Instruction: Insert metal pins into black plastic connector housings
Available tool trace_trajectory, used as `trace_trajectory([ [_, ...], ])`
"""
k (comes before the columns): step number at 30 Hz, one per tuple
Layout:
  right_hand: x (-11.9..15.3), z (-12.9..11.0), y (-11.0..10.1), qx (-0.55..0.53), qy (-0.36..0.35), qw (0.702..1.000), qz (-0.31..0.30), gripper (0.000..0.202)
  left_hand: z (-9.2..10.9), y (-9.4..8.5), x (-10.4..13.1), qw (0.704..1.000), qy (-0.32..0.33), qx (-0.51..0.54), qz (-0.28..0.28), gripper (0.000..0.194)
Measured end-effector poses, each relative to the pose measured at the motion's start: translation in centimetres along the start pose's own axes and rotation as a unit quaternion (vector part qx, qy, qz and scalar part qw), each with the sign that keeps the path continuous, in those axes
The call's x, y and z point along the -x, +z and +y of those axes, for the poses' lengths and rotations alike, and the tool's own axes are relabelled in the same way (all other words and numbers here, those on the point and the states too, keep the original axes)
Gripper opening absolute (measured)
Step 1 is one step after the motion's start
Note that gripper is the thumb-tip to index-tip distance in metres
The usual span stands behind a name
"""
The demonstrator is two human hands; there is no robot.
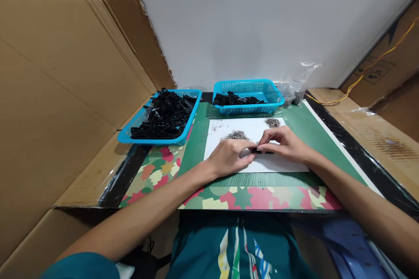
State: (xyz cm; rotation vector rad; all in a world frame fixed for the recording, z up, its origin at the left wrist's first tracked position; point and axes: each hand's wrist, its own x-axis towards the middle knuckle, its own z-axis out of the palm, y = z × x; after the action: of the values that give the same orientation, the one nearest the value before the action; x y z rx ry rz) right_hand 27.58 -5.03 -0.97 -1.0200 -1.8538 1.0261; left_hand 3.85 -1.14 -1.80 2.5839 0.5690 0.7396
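Note:
My left hand [233,153] rests on a white sheet [225,165], its thumb and fingers closed on the left end of a small, slim black part [266,152]. From the other side my right hand [282,143] pinches at the top of that part; whatever sits between these fingertips is too small to make out. Just beyond my left hand lies a heap of tiny metal pieces [236,134]. A smaller heap of similar metal bits [272,122] is past my right hand, near the sheet's far right corner.
A blue basket [157,141] piled with black plastic parts [166,113] stands at left. Another blue basket [248,109], partly filled, sits behind the sheet, with a clear plastic bag [293,91] beside it. Cardboard walls [65,74] flank the table; a yellow cable [355,85] runs at right.

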Motion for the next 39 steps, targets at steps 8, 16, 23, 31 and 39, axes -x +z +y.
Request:
trace_trajectory([
  [8, 0.2, 0.4, 0.1, -0.011, 0.032, 0.999, 0.000, 0.033, -0.4, 0.3, 0.0, 0.999, 0.018, 0.029, -0.020, 0.024],
  [16, 0.2, 0.2, 0.2, 0.022, 0.021, 1.000, 0.006, 0.033, -0.7, 0.4, -0.4, 0.995, 0.013, 0.097, -0.010, 0.019],
  [23, 0.2, 0.3, 0.2, 0.062, 0.000, 0.998, 0.025, 0.032, -0.8, 0.4, -0.7, 0.994, -0.019, 0.110, -0.021, 0.020],
  [31, 0.2, 0.4, 0.2, 0.046, 0.002, 0.999, 0.012, 0.029, -0.7, 0.4, -0.7, 0.994, -0.020, 0.107, -0.017, 0.018],
  [39, -0.3, 0.3, -0.9, 0.029, 0.014, 0.997, 0.067, 0.045, -0.6, 0.4, -0.2, 0.998, 0.047, 0.032, 0.010, 0.020],
])
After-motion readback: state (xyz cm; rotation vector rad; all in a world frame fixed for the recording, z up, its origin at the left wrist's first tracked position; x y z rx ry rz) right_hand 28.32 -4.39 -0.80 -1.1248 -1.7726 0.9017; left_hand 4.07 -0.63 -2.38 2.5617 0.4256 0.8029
